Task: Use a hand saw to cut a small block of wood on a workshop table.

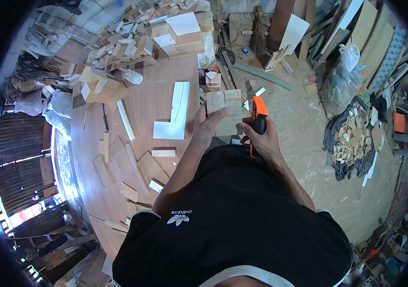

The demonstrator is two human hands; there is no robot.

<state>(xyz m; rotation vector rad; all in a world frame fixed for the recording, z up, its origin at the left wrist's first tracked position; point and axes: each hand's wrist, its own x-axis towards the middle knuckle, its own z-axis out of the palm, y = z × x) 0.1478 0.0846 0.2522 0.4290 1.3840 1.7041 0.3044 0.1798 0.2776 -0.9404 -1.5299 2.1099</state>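
Close in front of my body, my left hand [207, 122] is closed on the left edge of a pale wooden block [224, 99], its thumb over the near side. My right hand [265, 137] grips the orange and black handle [259, 115] of a handsaw, just right of the block. A dark, narrow strip beyond the handle looks like its blade, seen nearly end-on. Whether the saw touches the wood, I cannot tell. What lies beneath the block is partly hidden by my hands and the block itself.
At my left, a brown tabletop [141, 105] bears a white L-shaped board [179, 112], loose wood strips and a box-like wooden piece [99, 86]. Offcuts are heaped at its far end. On the right floor lie a pile of wood scraps [354, 136], a plastic bag [342, 83] and a green strip [263, 76].
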